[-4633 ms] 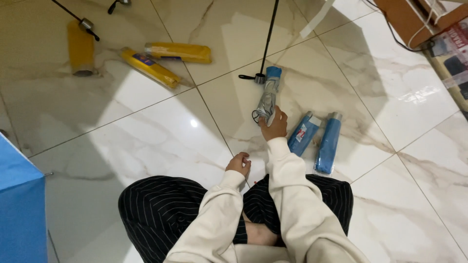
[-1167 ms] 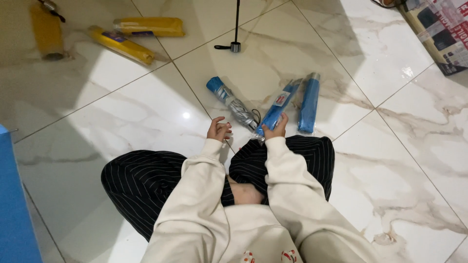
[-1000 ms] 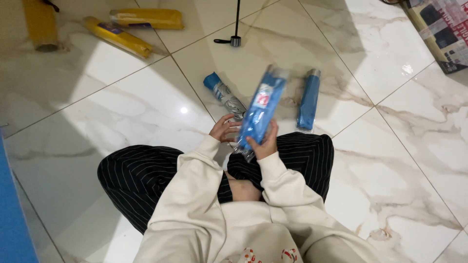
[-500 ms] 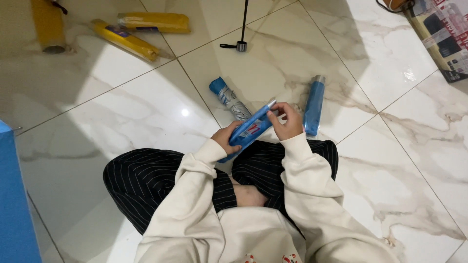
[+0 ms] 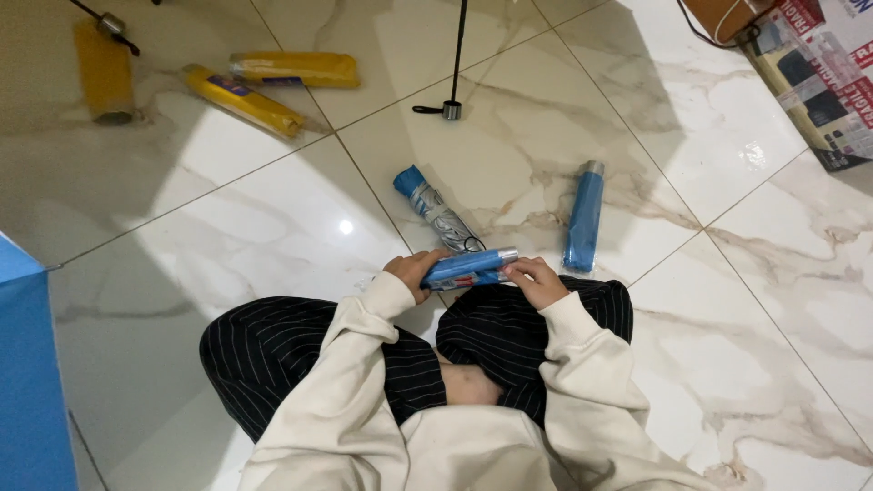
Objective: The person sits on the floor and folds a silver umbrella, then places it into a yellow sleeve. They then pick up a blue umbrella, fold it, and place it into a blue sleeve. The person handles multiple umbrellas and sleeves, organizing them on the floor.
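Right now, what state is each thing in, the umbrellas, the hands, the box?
Blue umbrella in hands: folded, held level.
Left hand: gripping its one end.
Right hand: gripping its capped end.
Silver-blue umbrella: folded, lying on floor.
Blue umbrella at right: folded, lying apart.
Three yellow umbrellas: folded, lying on floor.
Cardboard box: standing on floor, partly out of view.

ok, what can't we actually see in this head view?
- Folded blue umbrella: both ends covered by left hand and right hand.
- Cardboard box: cut off by the right edge.
- Blue panel: cut off by the left edge.
- Yellow umbrella: in shadow, detail unclear.
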